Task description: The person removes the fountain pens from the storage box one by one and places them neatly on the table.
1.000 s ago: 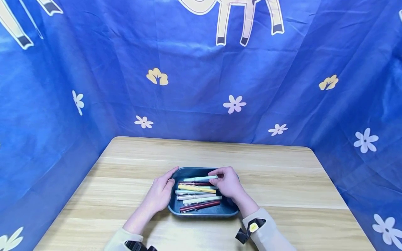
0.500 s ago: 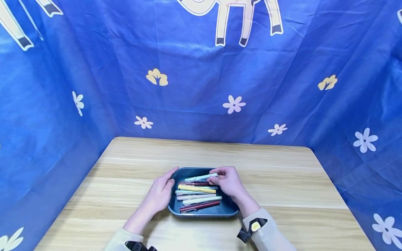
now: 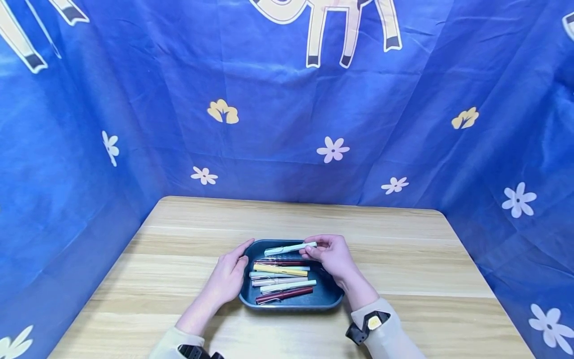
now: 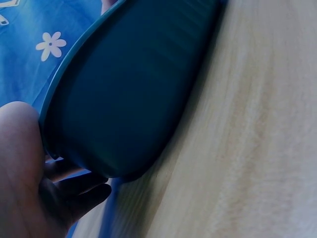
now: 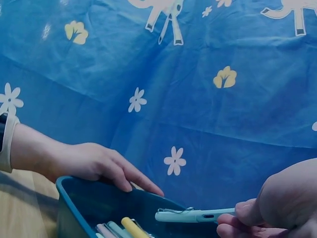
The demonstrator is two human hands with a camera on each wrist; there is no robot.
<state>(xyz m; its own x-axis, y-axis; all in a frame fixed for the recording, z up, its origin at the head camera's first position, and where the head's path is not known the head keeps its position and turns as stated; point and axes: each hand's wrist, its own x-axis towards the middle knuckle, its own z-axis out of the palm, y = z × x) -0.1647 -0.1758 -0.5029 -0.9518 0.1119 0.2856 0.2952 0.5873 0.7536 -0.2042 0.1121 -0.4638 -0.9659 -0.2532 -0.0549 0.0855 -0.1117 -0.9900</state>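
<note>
My left hand (image 3: 228, 276) holds the left end of a dark teal plastic tray (image 3: 331, 289). In the left wrist view the thumb lies at the rim and the fingers bend against the outer wall. At the far right part of the tray, my right hand (image 3: 334, 257) pinches one end of a pale mint pen (image 3: 287, 249) between thumb and fingers. This pen is lifted over the others, its wire clip (image 5: 174, 210) end pointing left. Below it lie a yellow pen (image 3: 280, 270), a dark red pen (image 3: 284, 295), a mint pen (image 3: 288, 286) and several more, roughly side by side.
The tray stands on a light wood-grain table (image 3: 188, 239). Blue cloth (image 3: 278, 124) with flowers and animal figures hangs at the back and both sides. Each wrist wears a black camera mount (image 3: 367, 326).
My right hand has raised the pale mint pen off the other pens and shifted slightly right and away from me. The left hand has stayed on the tray.
</note>
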